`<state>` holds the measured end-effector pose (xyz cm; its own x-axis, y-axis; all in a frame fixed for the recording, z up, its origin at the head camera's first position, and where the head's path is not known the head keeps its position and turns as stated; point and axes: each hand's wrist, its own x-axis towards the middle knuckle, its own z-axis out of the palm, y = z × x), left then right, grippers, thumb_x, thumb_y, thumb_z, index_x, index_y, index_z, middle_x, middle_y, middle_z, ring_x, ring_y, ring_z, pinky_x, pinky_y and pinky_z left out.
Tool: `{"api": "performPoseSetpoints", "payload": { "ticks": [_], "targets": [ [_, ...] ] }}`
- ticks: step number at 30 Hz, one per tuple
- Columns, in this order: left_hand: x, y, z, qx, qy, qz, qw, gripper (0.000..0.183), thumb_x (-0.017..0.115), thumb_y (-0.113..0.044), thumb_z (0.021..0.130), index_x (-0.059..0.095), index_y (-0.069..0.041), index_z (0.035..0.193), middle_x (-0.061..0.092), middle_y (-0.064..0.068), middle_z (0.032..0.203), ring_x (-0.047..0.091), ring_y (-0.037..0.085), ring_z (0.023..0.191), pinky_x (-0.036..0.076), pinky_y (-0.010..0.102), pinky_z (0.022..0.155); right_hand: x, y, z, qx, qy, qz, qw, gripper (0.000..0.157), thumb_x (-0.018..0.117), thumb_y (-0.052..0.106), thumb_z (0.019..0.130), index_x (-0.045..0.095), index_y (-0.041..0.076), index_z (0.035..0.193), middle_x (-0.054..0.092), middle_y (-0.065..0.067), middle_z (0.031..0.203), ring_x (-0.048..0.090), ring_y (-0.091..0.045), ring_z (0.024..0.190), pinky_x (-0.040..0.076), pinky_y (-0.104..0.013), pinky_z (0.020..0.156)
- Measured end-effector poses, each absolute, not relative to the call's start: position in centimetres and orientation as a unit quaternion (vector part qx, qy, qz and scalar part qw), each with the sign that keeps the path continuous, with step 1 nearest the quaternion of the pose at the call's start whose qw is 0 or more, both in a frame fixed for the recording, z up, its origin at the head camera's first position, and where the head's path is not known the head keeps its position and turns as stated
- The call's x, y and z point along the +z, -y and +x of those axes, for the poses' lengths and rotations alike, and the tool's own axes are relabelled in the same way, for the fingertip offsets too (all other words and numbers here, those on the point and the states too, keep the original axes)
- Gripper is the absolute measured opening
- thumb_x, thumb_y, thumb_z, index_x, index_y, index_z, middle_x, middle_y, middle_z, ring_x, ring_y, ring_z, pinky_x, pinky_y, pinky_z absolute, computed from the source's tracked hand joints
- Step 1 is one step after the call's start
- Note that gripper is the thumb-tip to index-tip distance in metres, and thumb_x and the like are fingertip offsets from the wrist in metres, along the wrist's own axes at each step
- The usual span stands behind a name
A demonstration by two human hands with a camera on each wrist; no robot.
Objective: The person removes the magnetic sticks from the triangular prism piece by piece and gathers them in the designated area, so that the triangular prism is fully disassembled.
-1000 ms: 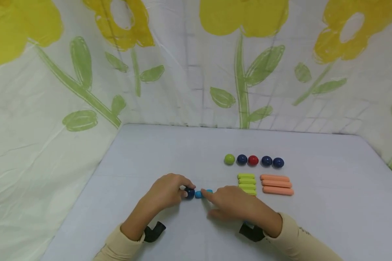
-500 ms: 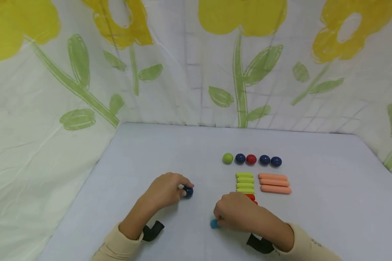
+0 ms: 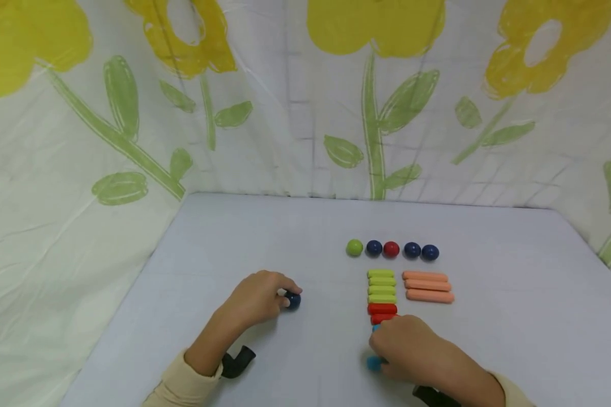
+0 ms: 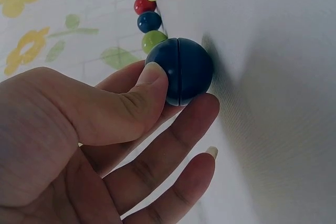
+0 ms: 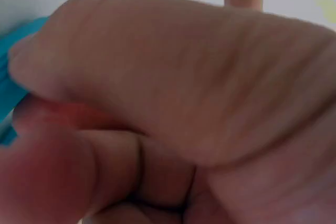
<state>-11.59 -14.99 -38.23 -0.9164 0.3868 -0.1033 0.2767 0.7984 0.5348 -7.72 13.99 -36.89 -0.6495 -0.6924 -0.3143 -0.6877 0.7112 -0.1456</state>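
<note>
My left hand pinches a dark blue ball between thumb and fingers, on the white table. A groove runs round the ball in the left wrist view. My right hand holds a bright blue stick, whose end pokes out left of the fingers. In the right wrist view, thumb and fingertips close on the blue stick at the left edge; most of it is hidden. Just above the right hand lie red sticks and the end of another blue piece, partly covered by the hand.
Yellow-green sticks lie stacked in a column above the red ones, with orange sticks to their right. Behind them a row holds a green ball, a red ball and several dark blue balls. A flowered curtain hangs behind the table.
The right hand has taken the blue stick from beside the dark blue ball and carried it right and nearer, below the red sticks. The left hand stays put with its ball.
</note>
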Motion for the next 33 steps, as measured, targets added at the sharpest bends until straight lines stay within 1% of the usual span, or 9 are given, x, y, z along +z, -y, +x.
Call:
{"api": "performPoseSetpoints", "payload": {
  "ticks": [4,9,17,21,24,27,29,31,33],
  "targets": [
    [-38.2,15.0,-11.6,0.266,-0.942,0.179,0.101,0.029,0.074,0.003,0.086,0.078,-0.014,0.108,0.072,0.007,0.116,0.062,0.029,0.117,0.052,0.046,0.089,-36.9,-14.5,-7.9,0.013,-0.922,-0.35,0.163,0.038,0.085,0.018,0.078,0.051,0.018,0.061,0.028,0.007,0.056,0.029,-0.009,0.05,0.024,-0.024,0.049],
    [-38.2,15.0,-11.5,0.267,-0.942,0.178,0.099,0.029,0.075,0.003,0.086,0.078,-0.014,0.108,0.072,0.007,0.116,0.063,0.029,0.116,0.053,0.045,0.087,-36.9,-15.1,-8.1,0.011,-0.934,-0.315,0.167,0.036,0.084,0.013,0.079,0.053,0.017,0.062,0.029,0.004,0.055,0.035,-0.012,0.049,0.026,-0.024,0.049],
    [-38.3,15.0,-11.6,0.268,-0.941,0.179,0.1,0.029,0.074,0.004,0.086,0.078,-0.014,0.109,0.071,0.007,0.116,0.062,0.029,0.118,0.052,0.046,0.091,-37.2,-15.7,-8.3,-0.026,-0.919,-0.369,0.133,0.021,0.082,0.009,0.081,0.064,0.014,0.073,0.036,0.007,0.057,0.035,-0.009,0.05,0.031,-0.022,0.048],
    [-38.4,15.0,-11.6,0.271,-0.939,0.185,0.099,0.029,0.074,0.004,0.086,0.078,-0.014,0.109,0.072,0.006,0.116,0.062,0.029,0.118,0.052,0.046,0.091,-37.3,-15.7,-8.3,-0.027,-0.915,-0.382,0.125,0.017,0.081,0.007,0.081,0.066,0.013,0.076,0.037,0.008,0.057,0.035,-0.008,0.05,0.032,-0.021,0.047],
    [-38.5,15.1,-11.7,0.277,-0.933,0.205,0.106,0.031,0.074,0.005,0.085,0.078,-0.013,0.11,0.072,0.006,0.115,0.063,0.027,0.114,0.052,0.043,0.087,-37.2,-15.7,-8.3,-0.035,-0.912,-0.388,0.126,0.018,0.083,0.011,0.081,0.065,0.015,0.076,0.037,0.009,0.057,0.034,-0.007,0.05,0.031,-0.021,0.047],
    [-38.6,15.4,-11.8,0.315,-0.907,0.243,0.137,0.041,0.069,0.012,0.085,0.073,-0.01,0.119,0.07,0.007,0.121,0.067,0.022,0.106,0.054,0.035,0.08,-37.1,-15.5,-8.3,-0.067,-0.905,-0.405,0.113,0.023,0.084,0.016,0.081,0.062,0.017,0.074,0.035,0.012,0.058,0.033,-0.004,0.051,0.03,-0.02,0.047],
    [-38.5,15.7,-11.9,0.338,-0.89,0.26,0.159,0.05,0.064,0.015,0.085,0.067,-0.008,0.129,0.065,0.008,0.13,0.069,0.019,0.102,0.053,0.03,0.076,-37.0,-15.2,-8.4,-0.089,-0.901,-0.414,0.098,0.021,0.084,0.021,0.081,0.063,0.018,0.078,0.041,0.014,0.062,0.035,-0.001,0.054,0.032,-0.019,0.048],
    [-38.4,16.0,-12.0,0.352,-0.881,0.268,0.167,0.058,0.059,0.018,0.085,0.061,-0.007,0.137,0.06,0.009,0.137,0.07,0.019,0.101,0.054,0.029,0.075,-37.1,-14.7,-8.4,-0.109,-0.894,-0.432,0.058,0.022,0.085,0.024,0.08,0.065,0.017,0.088,0.048,0.014,0.071,0.041,-0.001,0.059,0.037,-0.019,0.05],
    [-38.3,16.2,-12.2,0.346,-0.886,0.264,0.159,0.06,0.057,0.018,0.085,0.058,-0.008,0.14,0.057,0.009,0.14,0.07,0.021,0.103,0.055,0.032,0.077,-37.3,-14.2,-8.3,-0.119,-0.889,-0.441,0.027,0.032,0.085,0.028,0.08,0.067,0.015,0.103,0.056,0.01,0.086,0.048,-0.002,0.068,0.043,-0.019,0.055]
  ]
}}
